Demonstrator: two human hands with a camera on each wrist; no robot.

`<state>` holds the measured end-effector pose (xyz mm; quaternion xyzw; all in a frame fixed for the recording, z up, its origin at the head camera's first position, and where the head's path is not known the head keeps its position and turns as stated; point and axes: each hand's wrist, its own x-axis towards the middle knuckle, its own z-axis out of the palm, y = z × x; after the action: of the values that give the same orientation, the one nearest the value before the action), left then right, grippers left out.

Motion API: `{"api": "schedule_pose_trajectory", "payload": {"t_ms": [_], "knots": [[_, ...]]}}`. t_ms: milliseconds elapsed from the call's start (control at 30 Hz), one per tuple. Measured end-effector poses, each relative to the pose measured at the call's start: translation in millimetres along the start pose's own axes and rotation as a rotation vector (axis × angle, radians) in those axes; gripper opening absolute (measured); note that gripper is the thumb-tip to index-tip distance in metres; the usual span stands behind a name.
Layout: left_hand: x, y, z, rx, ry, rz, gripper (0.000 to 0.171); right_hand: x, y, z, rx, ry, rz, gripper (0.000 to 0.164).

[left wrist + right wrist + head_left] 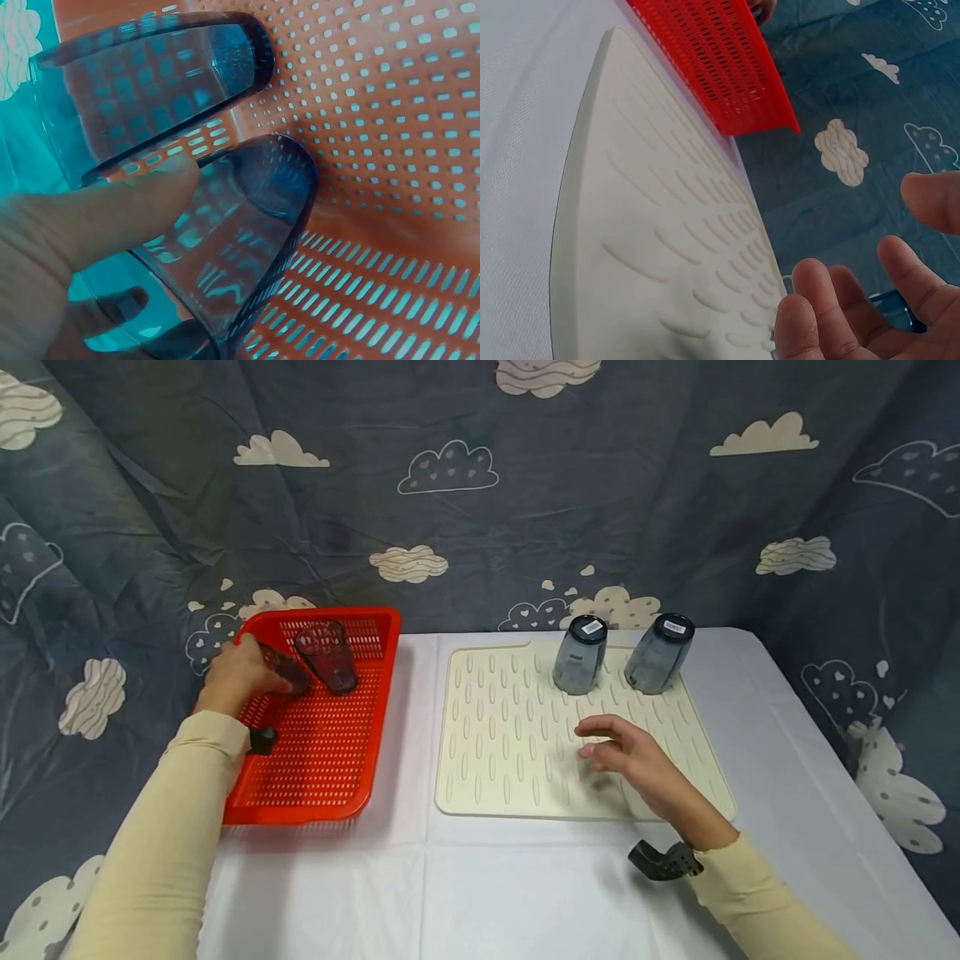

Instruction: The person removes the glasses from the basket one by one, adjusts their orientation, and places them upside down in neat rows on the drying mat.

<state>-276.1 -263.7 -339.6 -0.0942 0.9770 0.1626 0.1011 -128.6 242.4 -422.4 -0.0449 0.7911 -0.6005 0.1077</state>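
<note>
Dark blue-grey cloth backdrop (360, 518) with pale printed clouds hangs behind the rectangular red perforated plastic basket (300, 777). So the left hand (237, 675) is over the basket's left side, angled in, thumb and fingers pinching a smoky see-through glass tumbler (247, 232) that's tilted inside the basket. Another smoky glass tumbler (327, 660) leans in the basket, just right of the pinched one. Right hand (641, 764) hovers well right of the basket, fingers spread and loosely bent, holding nothing, above a flat cream ribbed mat (495, 777). Two upside-down smoky grey tumblers (580, 660) stand on that mat, also well right of the basket. White cloth covers the worktop (525, 885) under the basket.
</note>
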Motion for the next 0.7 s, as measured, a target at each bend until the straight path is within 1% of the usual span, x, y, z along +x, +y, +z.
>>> {"api": "schedule_pose_trajectory", "payload": {"t_ms": [67, 200, 267, 333, 467, 633, 700], "knots": [[-0.8, -3.0, 0.8, -0.009, 0.023, 0.015, 0.089, 1, 1, 0, -0.002, -0.001, 0.006, 0.044], [-1.2, -9.7, 3.0, -0.045, 0.082, 0.075, 0.086, 0, 3, 0, 0.002, -0.004, 0.009, 0.043], [-2.6, -12.6, 1.8, -0.063, 0.103, 0.089, 0.085, -1, 3, -1, 0.004, -0.002, 0.005, 0.043], [-4.8, -14.6, -1.5, -0.071, 0.118, 0.087, 0.084, -2, 2, -2, -0.001, 0.005, 0.001, 0.043], [-12.5, -17.1, -15.9, -0.07, 0.169, 0.048, 0.089, -2, 1, -3, -0.004, 0.016, 0.004, 0.043], [-24.4, -18.0, -40.0, -0.073, 0.268, 0.034, 0.092, -2, 0, -3, -0.012, 0.015, 0.013, 0.043], [-29.8, -17.8, -48.9, -0.096, 0.297, 0.019, 0.094, -1, 0, -3, -0.006, 0.008, 0.008, 0.042]]}}
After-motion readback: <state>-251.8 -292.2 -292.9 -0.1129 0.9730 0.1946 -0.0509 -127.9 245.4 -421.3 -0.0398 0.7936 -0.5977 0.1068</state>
